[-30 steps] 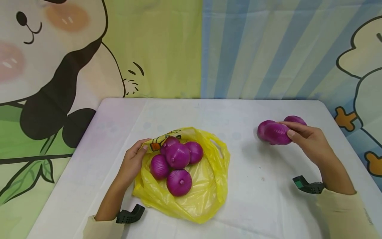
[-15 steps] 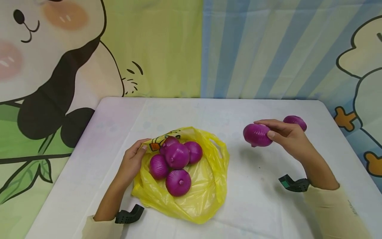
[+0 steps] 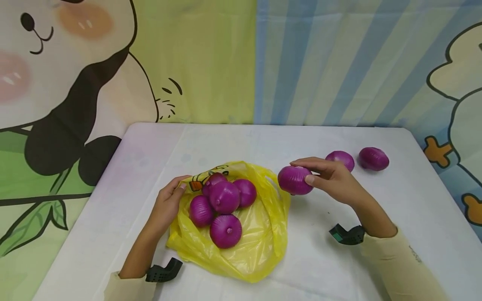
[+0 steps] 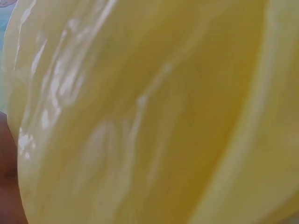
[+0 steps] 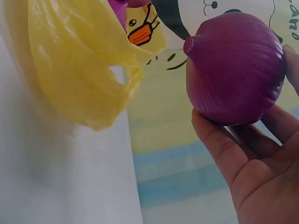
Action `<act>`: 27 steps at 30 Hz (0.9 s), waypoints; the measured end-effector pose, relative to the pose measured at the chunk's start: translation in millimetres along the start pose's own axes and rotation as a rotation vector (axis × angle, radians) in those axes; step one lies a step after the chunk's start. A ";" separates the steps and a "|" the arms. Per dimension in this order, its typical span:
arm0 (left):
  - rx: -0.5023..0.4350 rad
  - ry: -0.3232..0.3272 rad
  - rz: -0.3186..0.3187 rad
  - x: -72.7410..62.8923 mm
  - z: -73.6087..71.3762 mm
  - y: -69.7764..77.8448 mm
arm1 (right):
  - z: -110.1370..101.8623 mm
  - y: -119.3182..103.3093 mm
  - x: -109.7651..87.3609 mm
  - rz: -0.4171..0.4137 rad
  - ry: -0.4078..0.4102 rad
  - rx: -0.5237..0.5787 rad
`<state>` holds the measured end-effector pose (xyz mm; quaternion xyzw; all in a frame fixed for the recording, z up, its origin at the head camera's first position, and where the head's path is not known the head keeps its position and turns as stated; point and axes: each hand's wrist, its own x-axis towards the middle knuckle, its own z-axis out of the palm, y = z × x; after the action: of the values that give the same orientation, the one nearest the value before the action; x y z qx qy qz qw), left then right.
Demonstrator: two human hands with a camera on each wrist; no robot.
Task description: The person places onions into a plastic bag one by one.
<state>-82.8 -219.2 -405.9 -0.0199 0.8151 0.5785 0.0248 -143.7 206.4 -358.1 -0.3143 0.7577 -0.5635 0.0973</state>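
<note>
The left hand [image 3: 169,200] pinches the rim of a crumpled yellow plastic bag [image 3: 260,246], mouth upward, holding five round glossy purple onions [image 3: 226,231]. Its raised right rim separates them from another purple onion [image 3: 295,180], grasped by the right hand [image 3: 333,179] above the white bench [image 3: 316,255], stub pointing down, wider axis left-right. Two oval purple onions [image 3: 373,159] lie behind, lengthwise sideways.
</note>
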 end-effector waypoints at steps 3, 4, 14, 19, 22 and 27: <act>0.001 -0.001 -0.004 -0.2 0.2 0.0 | 6.0 0.0 5.5 -0.026 -0.007 -0.002; 0.002 -0.001 -0.007 -0.3 0.3 0.1 | 7.9 -0.4 7.6 -0.033 -0.011 -0.001; -0.010 -0.008 -0.007 -0.1 -0.3 1.9 | 25.6 -6.9 25.0 -0.006 -0.073 0.059; 0.006 -0.004 -0.004 -1.9 -0.6 3.1 | 35.0 -5.4 34.1 -0.011 -0.116 0.110; 0.013 0.004 -0.001 -3.9 -1.0 4.3 | 42.1 -4.6 39.6 -0.030 -0.136 0.140; -0.005 -0.009 0.014 -3.9 -1.3 4.9 | 54.4 -5.4 47.4 -0.037 -0.143 0.148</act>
<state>-79.2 -218.8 -400.6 -0.0116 0.8136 0.5808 0.0242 -151.7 134.6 -362.1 -0.3595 0.6992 -0.5960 0.1637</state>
